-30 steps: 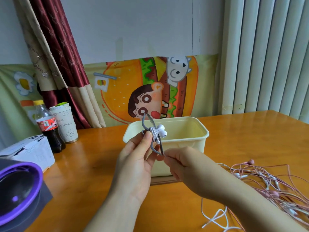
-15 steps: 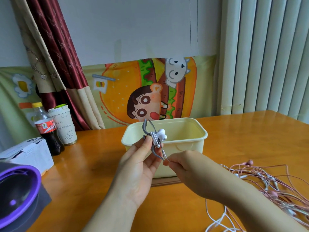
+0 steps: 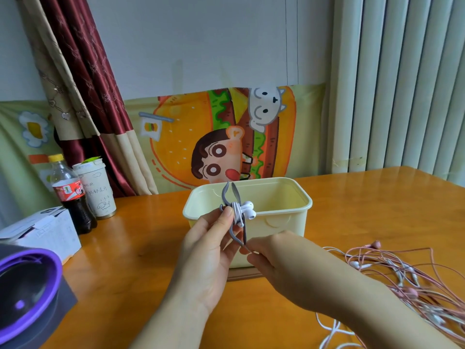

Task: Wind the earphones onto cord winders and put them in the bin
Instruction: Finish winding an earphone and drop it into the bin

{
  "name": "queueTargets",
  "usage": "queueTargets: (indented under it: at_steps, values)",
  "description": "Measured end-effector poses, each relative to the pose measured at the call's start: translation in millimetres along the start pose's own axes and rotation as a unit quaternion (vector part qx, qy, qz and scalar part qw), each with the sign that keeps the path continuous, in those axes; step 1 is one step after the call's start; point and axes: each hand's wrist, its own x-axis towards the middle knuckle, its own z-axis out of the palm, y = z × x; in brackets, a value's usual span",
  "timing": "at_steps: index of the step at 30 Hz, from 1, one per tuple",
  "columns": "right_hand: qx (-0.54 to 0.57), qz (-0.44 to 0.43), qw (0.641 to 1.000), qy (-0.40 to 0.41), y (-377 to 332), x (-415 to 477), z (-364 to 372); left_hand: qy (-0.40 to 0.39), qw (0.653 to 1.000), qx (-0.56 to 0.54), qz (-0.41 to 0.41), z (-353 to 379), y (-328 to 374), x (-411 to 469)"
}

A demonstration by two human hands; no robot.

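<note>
L hand [image 3: 208, 250] pinches the grey cord winder [image 3: 244, 234] w/ white earphones [image 3: 247, 205] wound round its middle, held up just in front of the yellow bin [image 3: 297, 222]. R hand [image 3: 276, 258] pinches the winder's lower tip. Loose pink & white earphones [image 3: 407, 270] lie tangled on the desk [image 3: 141, 248], right of the bin.

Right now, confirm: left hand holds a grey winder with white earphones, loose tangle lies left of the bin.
One point is wrong. The head view shows the loose tangle lying right of the bin, not left. The left hand does hold the grey winder with white earphones.
</note>
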Motion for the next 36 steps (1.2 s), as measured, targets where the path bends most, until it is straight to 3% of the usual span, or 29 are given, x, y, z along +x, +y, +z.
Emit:
queueTargets:
  at_steps: [21, 36]
  values:
    - [0.014, -0.005, 1.0, -0.022, -6, -10, -23, 0.005, 1.0, 0.025, -0.008, 4, -4, -5]
    - [0.094, 0.035, 0.992, 0.074, -1, -12, -41, -0.016, 0.998, 0.02, -0.052, 4, -4, -5]
